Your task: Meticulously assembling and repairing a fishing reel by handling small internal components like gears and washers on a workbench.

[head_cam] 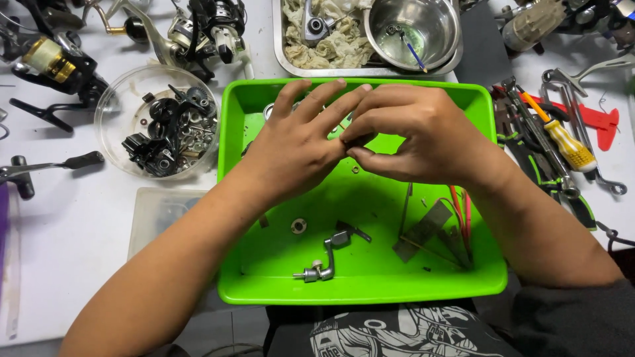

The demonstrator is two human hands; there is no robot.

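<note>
White counter (73,231) is carrying a green tray (370,281) at its near edge. Above the tray's far half, the right hand (413,135) is pinching a small dark part (346,141), mostly hidden, against the left hand (297,142), whose fingers are lying spread. A metal crank handle (324,258) is lying near the tray's front edge.

Bright, even light falls from overhead. The green tray (362,271) looks saturated, with only soft, short shadows under the hands and the small parts. Glare spots sit in the steel bowl (413,26). The centre is sharp; straight edges bow slightly near the corners, and detail softens there.
</note>
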